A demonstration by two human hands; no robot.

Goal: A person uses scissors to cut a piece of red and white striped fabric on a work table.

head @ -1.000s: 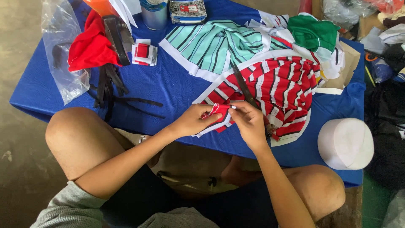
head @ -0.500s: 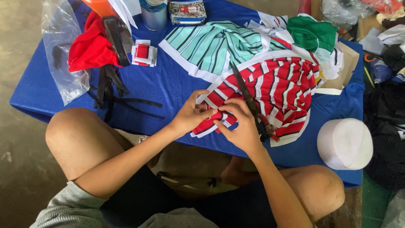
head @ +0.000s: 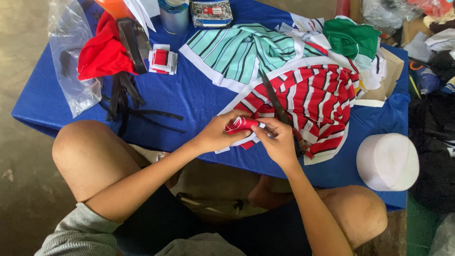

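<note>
- A small red and white fabric piece [head: 242, 125] sits pinched between both hands, just above the near edge of a blue surface [head: 189, 102], in front of the seated person's knees.
- The left hand [head: 219, 133] curls around the piece from the left, its fingers closed on the folded red part.
- The right hand [head: 278, 141] meets it from the right, fingers narrow and gripping the white-edged end, so the two hands almost touch.
- More white and red scraps [head: 246, 142] hang or lie under the held piece; whether they are joined to it cannot be told.
- To fold such a small piece well, it likely helps to keep both grips close to the crease and the edges lined up before pressing.
- Just behind the hands lies a red and white striped cloth [head: 317, 102] with a long dark tool [head: 275, 104] resting across it, probably scissors.
- Farther back lies a mint and black striped cloth [head: 246, 52], with a green cloth [head: 353, 38] to its right.
- At the far left are a small stack of red and white pieces [head: 162, 59], a red cloth [head: 102, 54], black strips [head: 125, 97] and a clear plastic bag [head: 71, 57].
- A white round cap [head: 387, 161] rests at the near right corner.
</note>
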